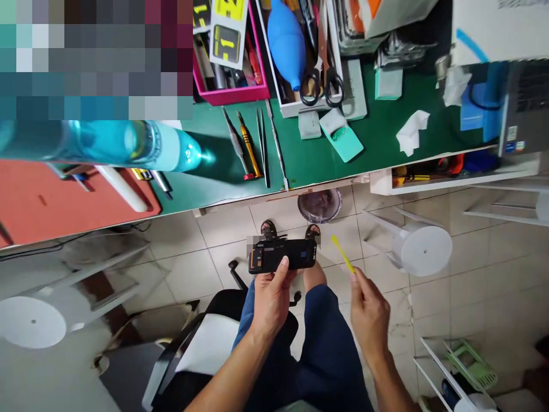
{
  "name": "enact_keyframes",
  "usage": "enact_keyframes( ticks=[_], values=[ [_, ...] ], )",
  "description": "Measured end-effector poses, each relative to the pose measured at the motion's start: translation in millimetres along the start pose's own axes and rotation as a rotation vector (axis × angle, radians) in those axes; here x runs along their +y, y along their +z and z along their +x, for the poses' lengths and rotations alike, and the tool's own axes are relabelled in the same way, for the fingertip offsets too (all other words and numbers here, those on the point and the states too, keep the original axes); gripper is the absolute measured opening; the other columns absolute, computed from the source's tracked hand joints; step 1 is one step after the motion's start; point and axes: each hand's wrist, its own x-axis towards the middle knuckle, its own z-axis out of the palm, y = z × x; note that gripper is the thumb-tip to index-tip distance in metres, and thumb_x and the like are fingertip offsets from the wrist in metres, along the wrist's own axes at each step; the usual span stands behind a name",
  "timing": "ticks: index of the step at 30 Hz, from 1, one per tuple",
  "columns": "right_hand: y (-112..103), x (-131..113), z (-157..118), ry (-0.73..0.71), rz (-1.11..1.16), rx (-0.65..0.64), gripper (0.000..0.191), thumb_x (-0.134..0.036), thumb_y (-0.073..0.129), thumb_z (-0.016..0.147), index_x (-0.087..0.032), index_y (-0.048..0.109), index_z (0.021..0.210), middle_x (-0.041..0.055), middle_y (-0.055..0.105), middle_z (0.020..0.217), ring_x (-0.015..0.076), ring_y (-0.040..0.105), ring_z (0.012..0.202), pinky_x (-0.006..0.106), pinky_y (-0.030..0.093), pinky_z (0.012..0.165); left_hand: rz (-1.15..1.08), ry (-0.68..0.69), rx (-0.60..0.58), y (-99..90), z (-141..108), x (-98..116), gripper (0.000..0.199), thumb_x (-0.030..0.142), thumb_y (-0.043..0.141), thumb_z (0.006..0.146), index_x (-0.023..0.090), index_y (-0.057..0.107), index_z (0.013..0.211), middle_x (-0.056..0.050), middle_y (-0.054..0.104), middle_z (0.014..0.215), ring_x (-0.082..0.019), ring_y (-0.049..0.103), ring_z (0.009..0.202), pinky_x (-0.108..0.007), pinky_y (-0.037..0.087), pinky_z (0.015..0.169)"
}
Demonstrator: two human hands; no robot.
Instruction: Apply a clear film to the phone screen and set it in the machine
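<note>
My left hand (pixel 274 297) grips a black phone (pixel 283 256) above my lap, thumb lying across its near edge. The phone is held sideways, with copper-coloured patches at its left end and a small dark-blue square near the right. To the right of it, my right hand (pixel 371 309) pinches a thin yellow stick-like tool (pixel 343 253) at its lower end. The tool points up and to the left, apart from the phone. Its exact kind is too small to tell.
On the green bench (pixel 214 191) ahead lie a screwdriver (pixel 249 144), tweezers (pixel 262 149) and a metal pick (pixel 278 146). Behind them stand a pink box (pixel 234 95) and a white box holding a blue air blower (pixel 286 40) and scissors (pixel 322 68). White stools (pixel 422 250) flank my chair.
</note>
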Motion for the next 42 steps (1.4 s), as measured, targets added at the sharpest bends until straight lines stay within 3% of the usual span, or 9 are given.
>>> enact_keyframes(
  ticks=[6,9,14,18,23,27,34,39,42],
  values=[
    [22,5,21,-0.048,0.077,-0.119,0.044,-0.043,0.048,0.115,-0.017,0.079,0.133,0.013,0.085,0.105,0.0234,0.082,0.088,0.031,0.06,0.076,-0.038,0.018,0.024,1.3,28,-14,0.032,0.038,0.098,0.079,0.021,0.086,0.104,-0.008,0.087,0.109,-0.023,0.083,0.093,-0.032,0.069,0.083],
    [27,4,27,0.019,-0.033,0.003,0.05,-0.046,0.047,0.115,-0.012,0.083,0.123,0.0165,0.085,0.108,0.0272,0.083,0.091,0.033,0.062,0.077,-0.053,0.002,0.02,2.4,33,-16,0.033,0.038,0.099,0.077,0.022,0.087,0.103,-0.008,0.087,0.108,-0.024,0.083,0.094,-0.033,0.07,0.084],
    [22,8,29,-0.051,0.054,-0.063,0.043,-0.041,0.05,0.115,-0.015,0.08,0.13,0.0134,0.085,0.107,0.023,0.083,0.088,0.028,0.062,0.072,-0.065,0.005,-0.001,4.7,34,-20,0.036,0.036,0.099,0.077,0.024,0.086,0.109,-0.007,0.087,0.11,-0.022,0.084,0.096,-0.033,0.07,0.089],
    [17,12,29,-0.011,0.007,0.059,0.041,-0.039,0.051,0.114,-0.013,0.083,0.121,0.0143,0.086,0.102,0.0235,0.084,0.085,0.028,0.063,0.071,-0.073,-0.023,-0.016,8.2,31,-22,0.038,0.034,0.099,0.078,0.026,0.086,0.112,-0.006,0.088,0.111,-0.022,0.084,0.096,-0.032,0.07,0.09],
    [14,16,25,-0.132,0.09,-0.005,0.033,-0.031,0.054,0.114,-0.014,0.08,0.127,0.0122,0.085,0.104,0.0201,0.083,0.084,0.025,0.062,0.07,-0.063,-0.032,-0.037,14.0,28,-24,0.037,0.032,0.098,0.08,0.024,0.086,0.114,-0.007,0.087,0.115,-0.023,0.084,0.102,-0.034,0.069,0.094],
    [12,21,23,-0.083,0.027,0.112,0.03,-0.03,0.057,0.113,-0.013,0.08,0.119,0.0115,0.084,0.095,0.0199,0.081,0.077,0.025,0.06,0.065,-0.07,-0.056,-0.027,17.7,26,-24,0.038,0.03,0.098,0.079,0.025,0.085,0.114,-0.007,0.087,0.116,-0.022,0.084,0.098,-0.033,0.07,0.09],
    [2,28,20,-0.149,0.105,0.042,0.024,-0.021,0.058,0.112,-0.015,0.076,0.126,0.0073,0.079,0.09,0.0161,0.076,0.074,0.024,0.057,0.066,-0.057,-0.093,0.03,24.9,28,-17,0.036,0.03,0.093,0.085,0.025,0.083,0.12,-0.008,0.085,0.125,-0.025,0.082,0.111,-0.041,0.069,0.1],
    [-7,40,27,-0.314,0.116,-0.077,0.027,-0.015,0.059,0.11,-0.014,0.074,0.132,0.0018,0.069,0.077,0.0135,0.066,0.063,0.025,0.052,0.061,-0.018,-0.07,0.033,25.8,30,-11,0.032,0.031,0.094,0.084,0.022,0.085,0.114,-0.009,0.087,0.117,-0.024,0.084,0.102,-0.037,0.071,0.094],
    [-6,39,38,-0.274,0.049,0.045,0.027,-0.014,0.061,0.109,-0.017,0.074,0.133,0.0042,0.074,0.085,0.0152,0.072,0.072,0.025,0.055,0.066,-0.002,-0.05,0.042,26.6,29,-9,0.035,0.03,0.094,0.084,0.022,0.085,0.117,-0.009,0.087,0.116,-0.022,0.084,0.099,-0.036,0.071,0.094]
  ],
)
